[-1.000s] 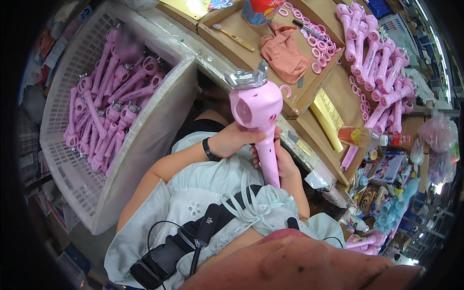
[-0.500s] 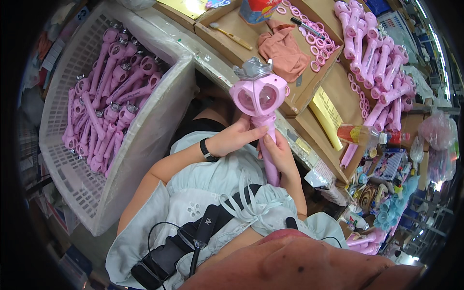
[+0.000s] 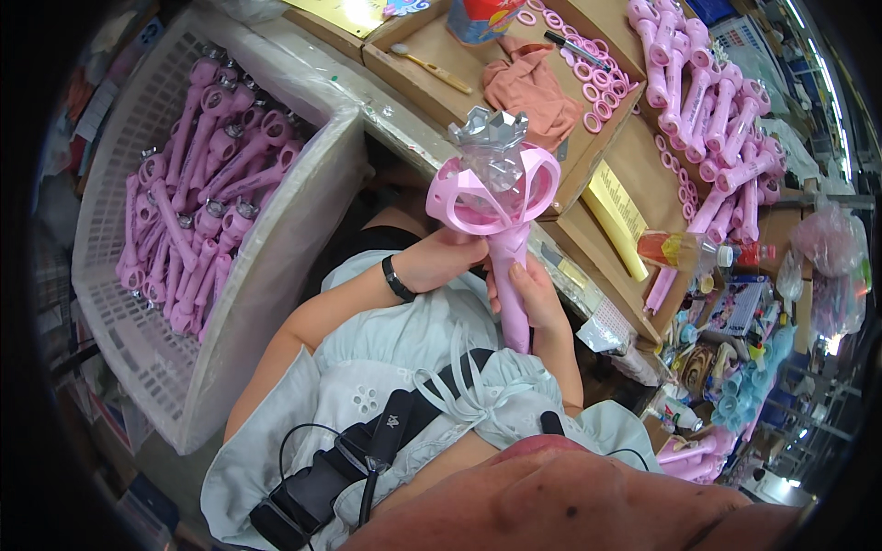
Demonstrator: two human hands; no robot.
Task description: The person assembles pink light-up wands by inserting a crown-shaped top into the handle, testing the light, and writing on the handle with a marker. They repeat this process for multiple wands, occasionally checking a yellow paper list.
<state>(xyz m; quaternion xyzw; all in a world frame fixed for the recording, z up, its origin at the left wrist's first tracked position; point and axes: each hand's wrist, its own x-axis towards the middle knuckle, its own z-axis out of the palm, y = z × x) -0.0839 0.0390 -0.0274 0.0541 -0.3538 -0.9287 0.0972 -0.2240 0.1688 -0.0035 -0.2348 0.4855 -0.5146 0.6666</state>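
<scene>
I hold a pink toy wand [image 3: 510,266] upright in front of my body. Its head has pink rings round a clear faceted ball, with a silver crown on top. My right hand [image 3: 530,289] wraps the handle just below the head, thumb in front. Against the underside of the head, on its left, my left hand [image 3: 446,259] grips with bent fingers, partly hidden behind the wand. A dark band circles my left wrist.
A white plastic basket [image 3: 119,344] on the left holds several similar wands. Cardboard trays [image 3: 441,41] ahead carry pink rings [image 3: 597,87], a salmon cloth [image 3: 533,92], a toothbrush [image 3: 432,69] and a pen. More pink wands [image 3: 703,101] lie piled at right, near a bottle [image 3: 684,253].
The wand has turned in my hands, so its rings and clear ball face differently. My left hand has shifted from the neck to beneath the head; my right hand wraps further round the handle.
</scene>
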